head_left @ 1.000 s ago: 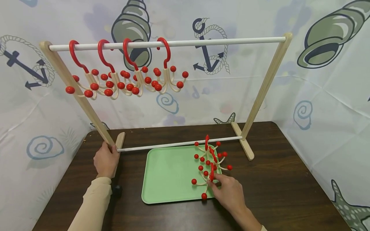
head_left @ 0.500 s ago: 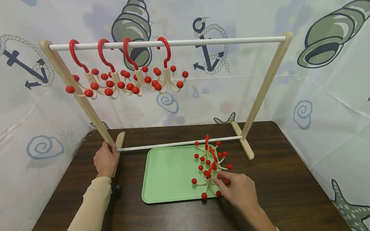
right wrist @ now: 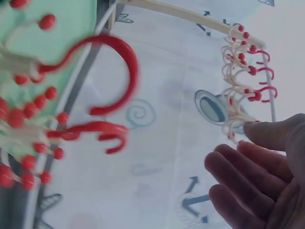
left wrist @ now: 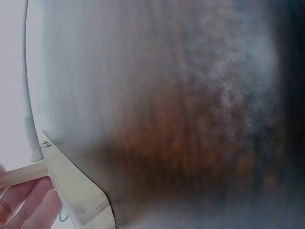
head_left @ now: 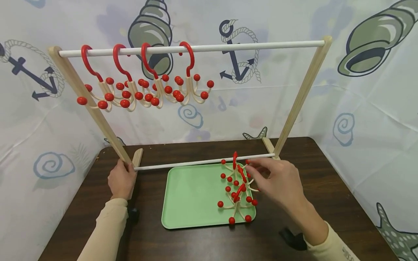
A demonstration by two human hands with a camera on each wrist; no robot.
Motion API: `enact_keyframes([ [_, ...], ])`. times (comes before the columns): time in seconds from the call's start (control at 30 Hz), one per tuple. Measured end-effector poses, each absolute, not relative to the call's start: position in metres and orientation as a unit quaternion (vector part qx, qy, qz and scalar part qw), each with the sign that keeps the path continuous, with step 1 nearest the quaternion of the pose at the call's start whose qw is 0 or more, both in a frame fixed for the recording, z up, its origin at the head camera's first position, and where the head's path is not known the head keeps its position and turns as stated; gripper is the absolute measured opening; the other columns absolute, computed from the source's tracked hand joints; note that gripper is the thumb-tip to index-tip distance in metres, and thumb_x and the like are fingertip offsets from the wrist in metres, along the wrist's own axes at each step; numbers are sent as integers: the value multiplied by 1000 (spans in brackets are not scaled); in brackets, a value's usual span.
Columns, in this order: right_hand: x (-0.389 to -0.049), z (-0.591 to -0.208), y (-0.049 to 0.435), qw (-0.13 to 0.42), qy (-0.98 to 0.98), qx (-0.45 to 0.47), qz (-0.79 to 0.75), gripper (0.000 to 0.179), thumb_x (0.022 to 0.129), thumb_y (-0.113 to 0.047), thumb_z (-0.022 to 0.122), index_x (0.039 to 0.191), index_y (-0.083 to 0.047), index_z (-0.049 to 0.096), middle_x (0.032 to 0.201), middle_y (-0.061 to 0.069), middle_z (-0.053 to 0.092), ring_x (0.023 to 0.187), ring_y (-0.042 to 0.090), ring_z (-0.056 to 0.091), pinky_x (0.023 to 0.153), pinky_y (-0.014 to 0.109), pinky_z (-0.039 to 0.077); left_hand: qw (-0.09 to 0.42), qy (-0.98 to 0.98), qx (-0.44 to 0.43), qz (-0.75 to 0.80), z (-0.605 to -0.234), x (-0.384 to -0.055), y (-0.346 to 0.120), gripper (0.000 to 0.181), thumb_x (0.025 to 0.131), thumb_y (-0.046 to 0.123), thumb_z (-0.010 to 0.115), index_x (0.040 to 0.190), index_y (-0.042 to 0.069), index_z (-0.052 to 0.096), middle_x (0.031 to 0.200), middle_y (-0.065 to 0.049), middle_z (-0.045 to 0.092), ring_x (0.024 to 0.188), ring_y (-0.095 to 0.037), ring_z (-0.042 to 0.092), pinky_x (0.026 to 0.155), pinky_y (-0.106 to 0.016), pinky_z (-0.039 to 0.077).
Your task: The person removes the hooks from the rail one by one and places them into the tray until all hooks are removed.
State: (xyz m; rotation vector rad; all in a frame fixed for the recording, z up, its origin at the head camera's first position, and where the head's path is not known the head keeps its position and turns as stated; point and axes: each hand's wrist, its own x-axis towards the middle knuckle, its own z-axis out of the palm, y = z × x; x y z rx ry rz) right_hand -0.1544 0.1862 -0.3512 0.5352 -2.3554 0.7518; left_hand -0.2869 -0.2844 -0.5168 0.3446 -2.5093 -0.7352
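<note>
Hangers (head_left: pixel 239 192), three of them, stand in a loose line on the right part of the tray (head_left: pixel 189 195), red hooks (head_left: pixel 242 174) upward, just left of the right hand (head_left: pixel 277 181). That hand holds nothing: thumb and fingers (right wrist: pixel 238 176) are spread, with a wide gap between them in the right wrist view, where two hangers show well apart from the fingertips. Seen from the head, the fingertips overlap the outer arms of the far and middle hangers; the near one stands left of the fingers and closer to the person, two of its balls (head_left: pixel 248 218) at the tray's near rim.

The left hand (head_left: pixel 122 181) grips the left post (head_left: pixel 93 112) low down, thumb on one side of the wood, fingers on the other. Just beside those fingers the lower rod (head_left: pixel 183 165) begins and runs rightward behind the tray to the right post (head_left: pixel 302 94), beyond the right fingers. High above both hands, four hung hangers (head_left: pixel 188 85) dangle from the top rod (head_left: pixel 254 46), gathered toward the left post. The table (head_left: pixel 209 246) lies beneath both hands.
</note>
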Motion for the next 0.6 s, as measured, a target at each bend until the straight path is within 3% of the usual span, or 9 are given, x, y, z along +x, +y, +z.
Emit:
enact_keyframes([
  [0.3,-215,-288,164,355,-869,287,190,37,89,-28,72,122,-11,68,113,6,71,92,22,70,55,34,51,245,-922,132,-270,-517,-286,-283,25,97,20,55,105,-3,57,86,-25,64,76,-49,61,64,-61,42],
  [0.4,-235,-269,151,331,-871,293,212,42,91,-29,70,128,-10,64,122,6,67,108,22,65,71,37,54,249,-921,133,-268,-516,-286,-284,26,97,20,55,105,-4,57,86,-25,64,76,-49,61,65,-61,42],
  [0.5,-252,-253,138,304,-870,293,256,45,93,-30,68,132,-9,61,128,6,64,118,20,60,91,38,49,251,-920,130,-270,-516,-287,-284,26,96,20,56,105,-5,57,86,-26,64,75,-49,61,64,-61,41],
  [0.6,-265,-240,124,286,-864,294,292,46,93,-29,67,134,-8,59,128,5,64,117,18,59,96,36,45,251,-921,126,-269,-517,-288,-284,26,96,20,56,105,-5,57,86,-26,64,76,-49,60,64,-61,41],
])
